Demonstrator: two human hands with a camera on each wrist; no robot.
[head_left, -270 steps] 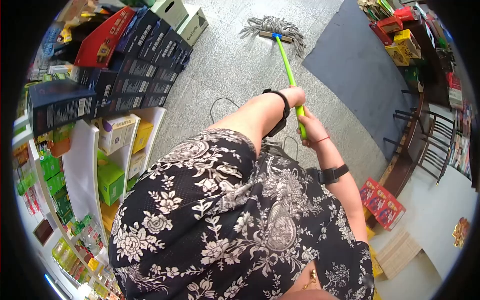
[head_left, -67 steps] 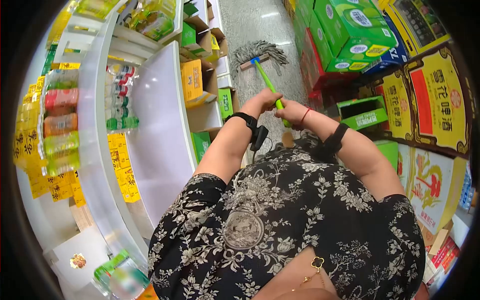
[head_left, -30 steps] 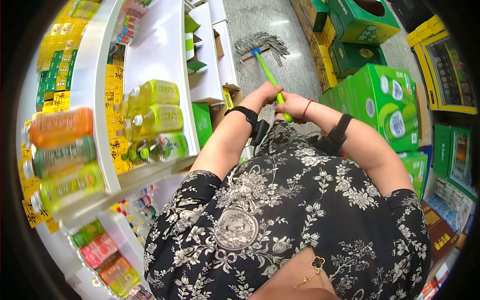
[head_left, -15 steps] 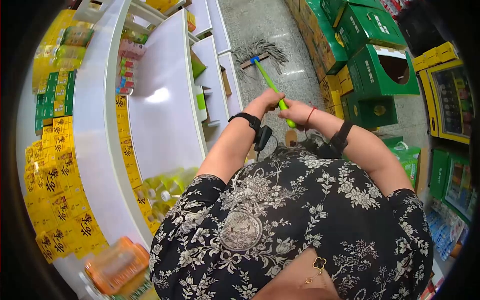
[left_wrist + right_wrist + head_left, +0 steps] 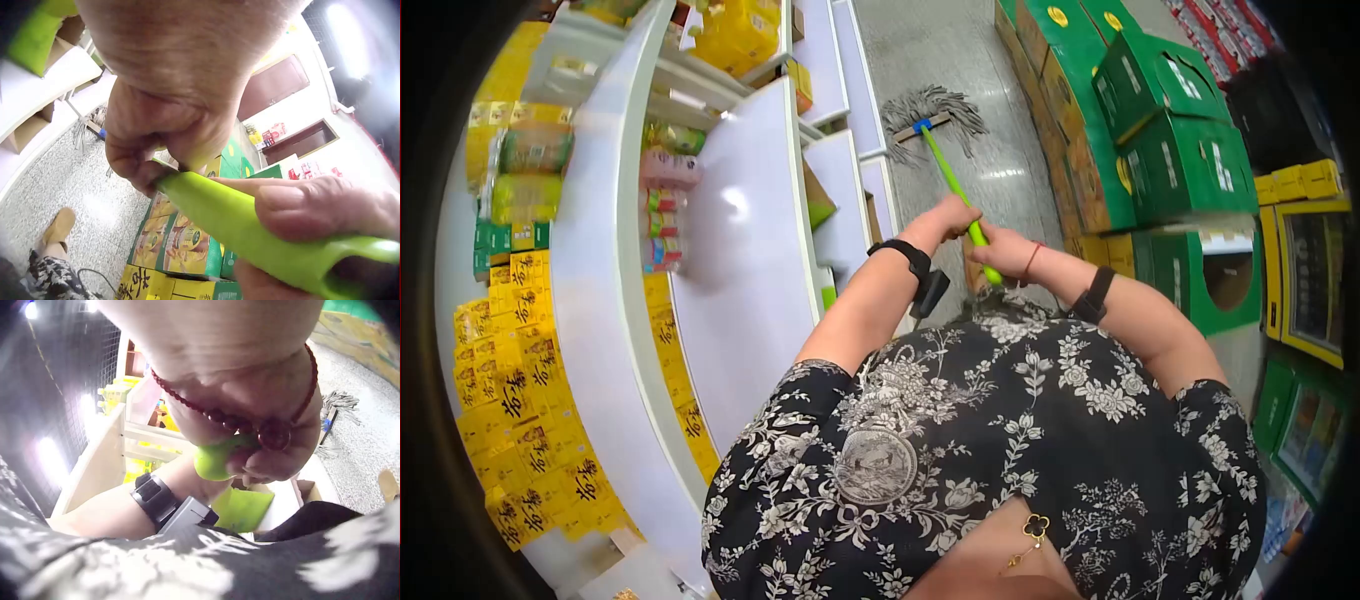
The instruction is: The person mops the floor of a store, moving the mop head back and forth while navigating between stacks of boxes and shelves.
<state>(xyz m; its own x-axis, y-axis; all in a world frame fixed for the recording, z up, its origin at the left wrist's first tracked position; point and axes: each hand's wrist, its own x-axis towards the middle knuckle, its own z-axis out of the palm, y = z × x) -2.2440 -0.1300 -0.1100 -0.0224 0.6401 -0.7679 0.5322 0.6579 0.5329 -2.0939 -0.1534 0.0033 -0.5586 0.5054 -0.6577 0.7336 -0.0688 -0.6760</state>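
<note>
In the head view a mop with a grey string head (image 5: 940, 112) lies on the floor ahead, its bright green handle (image 5: 948, 172) slanting back toward the body. My left hand (image 5: 953, 217) grips the handle farther up toward the mop head. Just behind it, my right hand (image 5: 1006, 252) holds the handle near its end. The left wrist view has the left hand (image 5: 169, 119) curled round the green handle (image 5: 219, 212), with right-hand fingers (image 5: 300, 206) on its thick end. In the right wrist view the right hand (image 5: 250, 419) wraps the handle's rounded end (image 5: 215, 461).
White shelves (image 5: 740, 230) with bottles and yellow packs run along the left. Stacked green cartons (image 5: 1175, 165) line the right side of the aisle floor (image 5: 1000, 110). A yellow-framed cabinet (image 5: 1310, 280) stands at far right. A foot in a tan shoe (image 5: 60, 226) is on the floor.
Shelves and cartons have shifted in view as the person moved along the aisle from a more open area. Both hands still grip the handle, slightly lower in the picture than half a second ago.
</note>
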